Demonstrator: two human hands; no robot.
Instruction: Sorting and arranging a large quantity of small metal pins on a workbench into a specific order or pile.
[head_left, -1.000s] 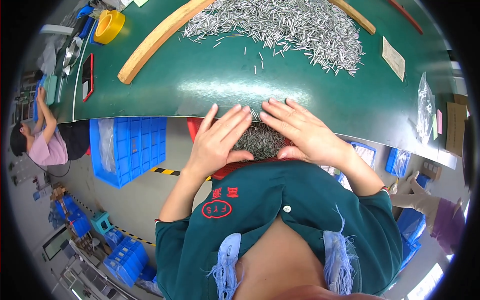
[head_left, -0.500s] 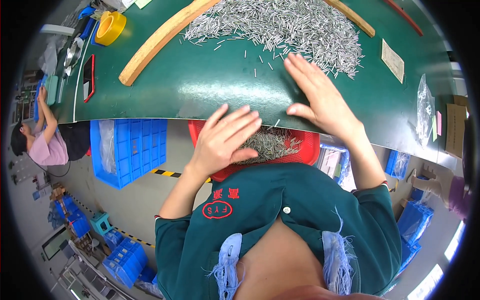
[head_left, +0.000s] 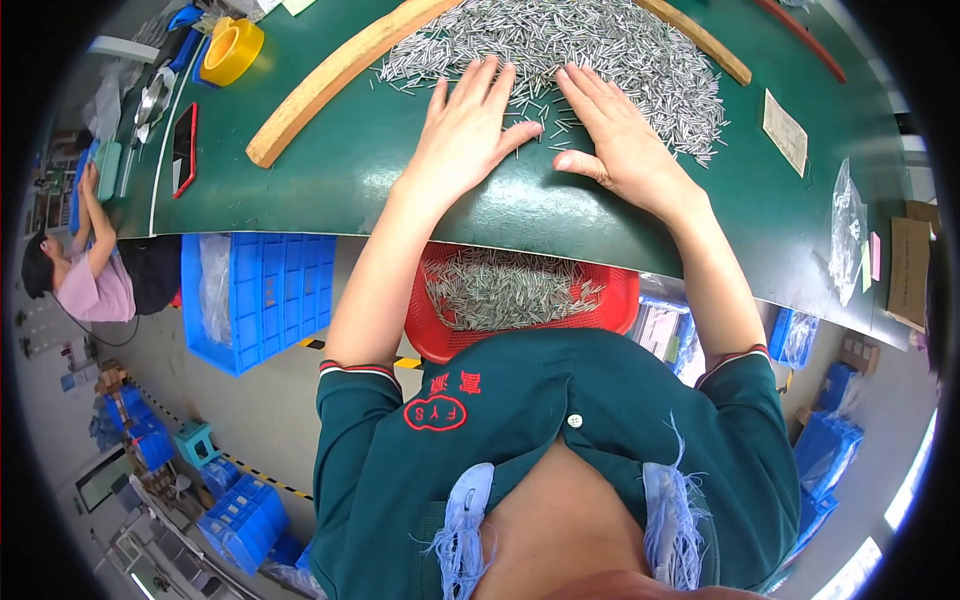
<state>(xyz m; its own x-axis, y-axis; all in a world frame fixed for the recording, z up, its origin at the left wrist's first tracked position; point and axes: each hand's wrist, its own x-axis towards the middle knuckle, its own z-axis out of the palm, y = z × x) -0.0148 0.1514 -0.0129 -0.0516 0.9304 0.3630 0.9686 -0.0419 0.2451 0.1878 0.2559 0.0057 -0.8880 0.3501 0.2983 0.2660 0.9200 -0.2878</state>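
two hands (head_left: 470, 135) (head_left: 615, 135), flat on one pin heap (head_left: 600, 40). one red basket (head_left: 620, 300). two wooden strips (head_left: 330, 75) (head_left: 700, 40), one tape roll (head_left: 232, 48).

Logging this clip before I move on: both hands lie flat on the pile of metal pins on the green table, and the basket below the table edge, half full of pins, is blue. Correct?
Not quite: the basket holding pins below the table edge is red, as the head view shows. The blue crate beside it holds none. The rest stands: left hand and right hand lie flat on the metal pins on the green table.

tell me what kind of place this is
Probably a factory sorting bench: a heap of small metal pins on a green work table, a red basket of pins below its edge, and stacked blue crates.
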